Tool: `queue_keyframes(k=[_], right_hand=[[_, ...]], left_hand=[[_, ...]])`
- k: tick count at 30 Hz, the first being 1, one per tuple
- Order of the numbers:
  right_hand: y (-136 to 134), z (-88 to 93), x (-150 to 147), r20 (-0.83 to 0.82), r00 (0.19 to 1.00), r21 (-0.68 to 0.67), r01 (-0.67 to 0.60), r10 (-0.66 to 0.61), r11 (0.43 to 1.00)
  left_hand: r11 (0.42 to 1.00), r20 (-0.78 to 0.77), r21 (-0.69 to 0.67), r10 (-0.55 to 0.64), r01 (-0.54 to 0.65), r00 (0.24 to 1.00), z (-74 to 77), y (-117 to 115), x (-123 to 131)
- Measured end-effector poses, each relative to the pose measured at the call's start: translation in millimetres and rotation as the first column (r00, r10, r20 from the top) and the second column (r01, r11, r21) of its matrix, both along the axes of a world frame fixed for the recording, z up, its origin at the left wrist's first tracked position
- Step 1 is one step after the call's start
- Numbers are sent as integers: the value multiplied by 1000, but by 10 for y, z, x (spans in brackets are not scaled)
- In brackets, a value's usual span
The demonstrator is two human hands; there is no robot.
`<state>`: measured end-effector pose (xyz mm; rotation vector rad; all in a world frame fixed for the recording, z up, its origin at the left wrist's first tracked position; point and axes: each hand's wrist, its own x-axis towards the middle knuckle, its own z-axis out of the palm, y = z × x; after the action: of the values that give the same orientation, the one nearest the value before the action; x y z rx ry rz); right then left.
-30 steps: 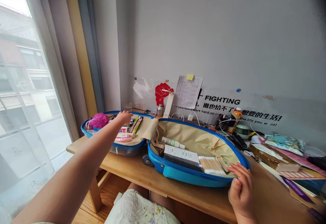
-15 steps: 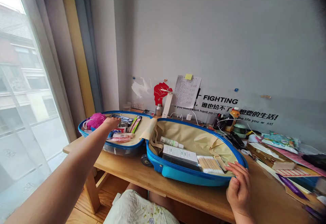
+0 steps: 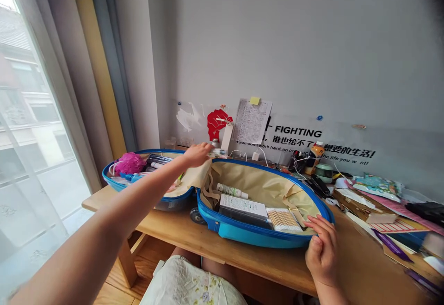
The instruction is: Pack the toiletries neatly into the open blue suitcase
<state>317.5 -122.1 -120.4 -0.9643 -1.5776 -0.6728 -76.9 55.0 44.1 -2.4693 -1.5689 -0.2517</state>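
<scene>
An open blue suitcase [image 3: 267, 239] lies in two halves on the wooden table. My left hand [image 3: 199, 153] is over the hinge between the halves, closed on a small clear packet [image 3: 219, 152] that is blurred. The left half holds a pink mesh puff [image 3: 131, 162], a blue item and dark slim packages, partly hidden by my forearm. In the right half are a white tube [image 3: 231, 190], a grey and white box [image 3: 243, 207] and a pack of cotton swabs [image 3: 283, 219]. My right hand [image 3: 322, 245] rests on the right rim, fingers apart and holding nothing.
Behind the suitcase stand a white lamp [image 3: 226, 139], a charger with cables and an orange bottle [image 3: 315, 158]. A green-lidded jar [image 3: 323, 172], papers, packets and purple items clutter the table's right side. A window and curtains are at the left.
My left hand has moved right from the left half to the hinge, with a small packet now in it. My right hand stays on the rim. The view has shifted slightly.
</scene>
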Motion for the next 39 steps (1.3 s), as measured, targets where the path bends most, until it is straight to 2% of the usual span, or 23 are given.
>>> queue_keyframes(k=[2,4,8,11,16,22,28,33,36,39], right_hand=[[1,-11,-3,-13,1000,5,0,0,1000],[1,-24,-5,-19,1000,4,7,-7,1000],[-9,-41,2,-24,1000,-10,13,-13,1000],[-17,-37,4,-15,1000,-18,10,-10,1000],[-14,-25,-14,-35,999,0,-3,3,1000],[-20,-32,-24,-33,999,-10,7,-7,1000],[-27,-18,-27,-34,999,-5,0,0,1000],[-27,-18,-36,-28,1000,-3,13,-13,1000],[-26,-18,-44,-39,999,1,11,-11,1000],[-24,-23,-44,-58,998,-4,9,-10,1000]], left_hand=[[984,0,-88,-157,156,988,-48,-30,359],[952,-11,-174,-256,251,967,-135,-41,665],[918,-43,-273,-310,287,950,-341,12,1033],[911,-67,-327,-288,252,955,-463,81,1106],[903,-82,-385,-238,190,968,-612,159,1082],[886,-35,-433,-197,163,980,-720,170,1115],[870,4,-467,-175,157,985,-689,114,1126],[859,11,-490,-163,148,986,-597,50,1099],[859,48,-483,-166,169,985,-451,-30,1106],[867,146,-426,-216,258,966,-220,-354,1110]])
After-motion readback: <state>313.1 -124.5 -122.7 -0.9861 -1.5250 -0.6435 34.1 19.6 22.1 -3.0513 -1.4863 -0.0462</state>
